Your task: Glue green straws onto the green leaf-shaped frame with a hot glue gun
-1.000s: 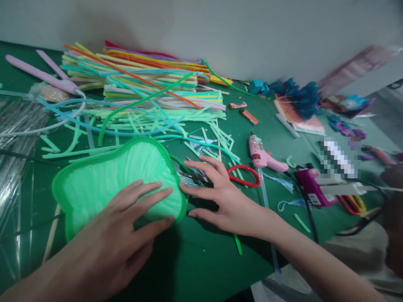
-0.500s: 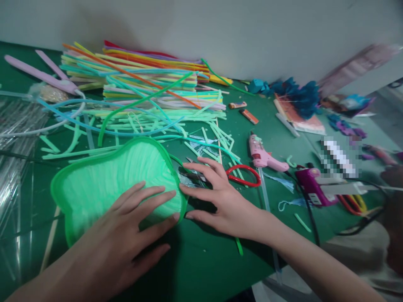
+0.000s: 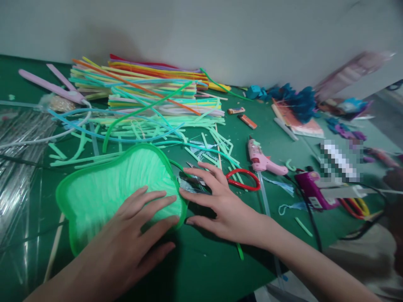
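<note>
Head view. Left grip: digits spread apart, palm down, nothing clamped. Its fingertips lie over the right-hand part of the green panel and appear to touch the face; pressure cannot be read. Right grip: digits likewise apart, thumb clear of the fingers, one fingertip at the panel's right edge. Red-handled scissors lie partly beneath the right grip, blades toward the panel, loop just beyond the knuckles; cannot tell whether the fingers bear on them.

Panel position: under and ahead of the left grip, immediately left of the right grip, on the counter.

Progress, judged from the present state: pale green strips fill the visible face without an obvious gap, and a dark green border follows the outline that shows. Filling and edging therefore look largely done. Lower edge is hidden by the left grip; closure there unconfirmed. A green strand pokes out below the right grip; whether it joins the panel, not determinable. Work left: cannot be identified with confidence.

Surroundings: pale offcuts and bundled stems lie beyond both grips; pink glue gun rests to the right of the right grip, apart from it; purple device farther right.
</note>
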{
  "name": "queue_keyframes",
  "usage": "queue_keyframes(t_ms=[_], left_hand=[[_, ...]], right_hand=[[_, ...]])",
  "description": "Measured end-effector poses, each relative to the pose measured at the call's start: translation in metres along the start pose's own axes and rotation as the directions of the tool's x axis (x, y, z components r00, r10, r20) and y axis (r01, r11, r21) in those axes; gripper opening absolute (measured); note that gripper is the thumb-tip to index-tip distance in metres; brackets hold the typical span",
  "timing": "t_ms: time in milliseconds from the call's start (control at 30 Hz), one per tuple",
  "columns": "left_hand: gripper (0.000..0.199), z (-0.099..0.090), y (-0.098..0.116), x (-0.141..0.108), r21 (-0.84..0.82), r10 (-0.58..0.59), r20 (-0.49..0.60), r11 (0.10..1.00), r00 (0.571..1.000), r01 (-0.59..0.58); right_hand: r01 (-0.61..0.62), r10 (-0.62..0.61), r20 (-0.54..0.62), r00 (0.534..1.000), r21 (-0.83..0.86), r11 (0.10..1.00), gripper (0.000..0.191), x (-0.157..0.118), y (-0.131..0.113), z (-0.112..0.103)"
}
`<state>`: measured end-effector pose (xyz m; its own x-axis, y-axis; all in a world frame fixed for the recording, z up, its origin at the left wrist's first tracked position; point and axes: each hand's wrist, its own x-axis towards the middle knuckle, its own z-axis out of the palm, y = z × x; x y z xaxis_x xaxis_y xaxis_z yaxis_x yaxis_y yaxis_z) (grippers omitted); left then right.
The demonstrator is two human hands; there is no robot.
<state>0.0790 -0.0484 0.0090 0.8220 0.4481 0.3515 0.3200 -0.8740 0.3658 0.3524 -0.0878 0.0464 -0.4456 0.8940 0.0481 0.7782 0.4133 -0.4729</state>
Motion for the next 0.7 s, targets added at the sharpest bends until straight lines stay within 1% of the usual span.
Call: queue_keyframes(t_ms=[67, 167, 333, 433, 500, 600, 700], left_hand=[[0.038, 0.0005, 0.0012, 0.0002, 0.009, -0.005, 0.008, 1.0, 1.0, 0.005], [0.039, -0.0019, 0.0003, 0.001, 0.028, -0.003, 0.02, 1.0, 1.0, 0.002], [0.047, -0.0065, -0.0057, 0.0009, 0.052, 0.073, 0.054, 0.996, 0.996, -0.076], [0.046, -0.0057, -0.0063, -0.001, 0.011, 0.033, 0.046, 0.999, 0.998, -0.034], [0.05, -0.0045, -0.0053, -0.0018, -0.001, 0.017, 0.047, 1.0, 0.999, -0.017], [0.054, -0.0031, -0.0032, -0.0016, 0.024, 0.025, 0.068, 0.999, 0.997, -0.027], [0.051, -0.0026, -0.0012, -0.0017, 0.05, -0.006, 0.097, 0.999, 0.995, 0.001]], right_hand=[[0.003, -0.003, -0.006, 1.0, 0.016, 1.0, 0.046, 0.0, 0.0002, 0.0], [0.006, -0.006, -0.003, 1.0, 0.029, 1.0, 0.047, -0.0003, 0.0001, -0.0003], [0.005, -0.005, 0.013, 1.0, 0.02, 1.0, 0.048, -0.0009, -0.0006, -0.0009], [0.006, -0.007, 0.022, 1.0, 0.009, 1.0, 0.046, -0.0008, -0.0015, -0.0009], [0.005, -0.005, 0.025, 1.0, 0.008, 1.0, 0.047, -0.0008, -0.0021, -0.0009], [-0.005, 0.005, 0.031, 0.999, 0.019, 1.0, 0.047, -0.0006, -0.0028, -0.0018], [-0.01, 0.009, 0.036, 0.999, 0.024, 1.0, 0.047, 0.0003, -0.0036, -0.0033]])
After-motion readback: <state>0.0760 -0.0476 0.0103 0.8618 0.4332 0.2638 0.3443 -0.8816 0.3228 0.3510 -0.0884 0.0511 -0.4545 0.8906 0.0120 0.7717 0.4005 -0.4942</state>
